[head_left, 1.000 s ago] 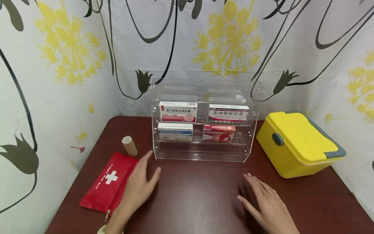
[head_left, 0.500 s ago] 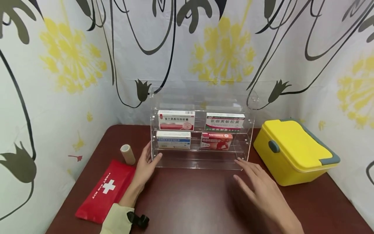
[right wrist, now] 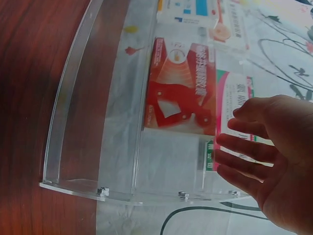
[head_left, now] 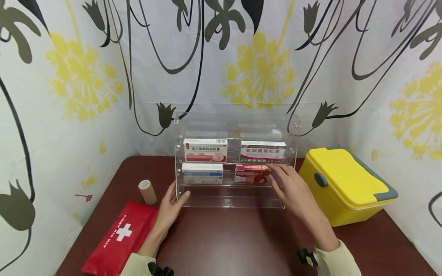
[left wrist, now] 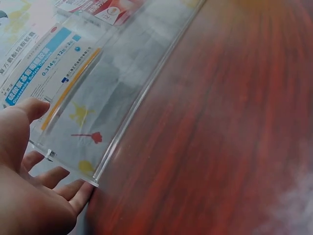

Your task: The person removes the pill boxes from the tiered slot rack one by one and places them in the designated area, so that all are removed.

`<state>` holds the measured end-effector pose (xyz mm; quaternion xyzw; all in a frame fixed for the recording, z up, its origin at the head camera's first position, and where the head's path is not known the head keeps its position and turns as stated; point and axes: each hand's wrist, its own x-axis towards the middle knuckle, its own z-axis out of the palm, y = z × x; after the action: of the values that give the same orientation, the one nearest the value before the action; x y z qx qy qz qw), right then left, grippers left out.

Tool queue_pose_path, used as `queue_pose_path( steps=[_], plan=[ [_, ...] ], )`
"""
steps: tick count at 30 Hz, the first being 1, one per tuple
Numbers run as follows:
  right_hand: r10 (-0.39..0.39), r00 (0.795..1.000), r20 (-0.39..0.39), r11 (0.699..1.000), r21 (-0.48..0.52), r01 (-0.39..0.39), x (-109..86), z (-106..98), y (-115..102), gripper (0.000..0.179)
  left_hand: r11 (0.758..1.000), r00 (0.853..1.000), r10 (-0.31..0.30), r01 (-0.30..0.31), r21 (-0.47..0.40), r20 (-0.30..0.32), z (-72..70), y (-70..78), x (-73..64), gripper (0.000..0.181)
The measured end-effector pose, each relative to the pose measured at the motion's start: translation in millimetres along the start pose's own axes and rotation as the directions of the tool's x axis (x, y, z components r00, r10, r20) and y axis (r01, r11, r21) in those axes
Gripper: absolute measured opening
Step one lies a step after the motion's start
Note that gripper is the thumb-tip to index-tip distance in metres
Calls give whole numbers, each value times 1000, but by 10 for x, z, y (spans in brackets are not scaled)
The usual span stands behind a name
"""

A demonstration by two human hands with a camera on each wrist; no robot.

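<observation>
Head view. Worktop (head_left: 221, 237); clear rack (head_left: 229, 186) upright toward its far edge. Yellow case (head_left: 345, 172) by right edge, lid on; red pouch (head_left: 119, 238) by left edge. Left hand (head_left: 169, 212) grips rack's left end panel, thumb inside. Right hand (head_left: 295, 188) holds nothing, fingers extended at the red carton (head_left: 252, 174); contact unclear. Pale roll (head_left: 147, 193) just beyond pouch. Judged early: rack steadied, four cartons shelved, red one ungripped.
</observation>
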<state>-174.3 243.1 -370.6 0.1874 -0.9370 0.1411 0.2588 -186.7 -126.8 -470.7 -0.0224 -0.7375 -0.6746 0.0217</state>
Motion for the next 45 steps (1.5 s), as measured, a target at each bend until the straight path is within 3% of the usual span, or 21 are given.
queue_pose_path(
  steps=[4,10,14,22,29,38,45],
  plan=[
    [-34,999,-3,999,26,34,116,63,49,39,1000,1000,10,-10,7,-7,-34,-15,28,72],
    [-8,1000,23,995,102,6,167,128,116,34,999,1000,-11,11,45,9,-26,195,-43,71],
    [11,999,34,990,143,-16,177,131,154,33,999,1000,-17,17,46,3,-14,199,-39,71],
    [-36,999,40,968,252,24,224,144,247,31,998,1000,-15,15,54,-5,-8,176,-34,69],
    [34,993,114,940,333,-70,258,113,300,33,997,1000,-16,16,72,-12,-5,160,-33,69],
    [121,989,90,933,329,-144,261,114,325,30,997,1000,-3,4,75,-16,22,160,-55,67],
    [135,988,69,933,328,-150,277,83,347,29,997,1000,1,0,72,-10,23,97,-23,69]
  ],
)
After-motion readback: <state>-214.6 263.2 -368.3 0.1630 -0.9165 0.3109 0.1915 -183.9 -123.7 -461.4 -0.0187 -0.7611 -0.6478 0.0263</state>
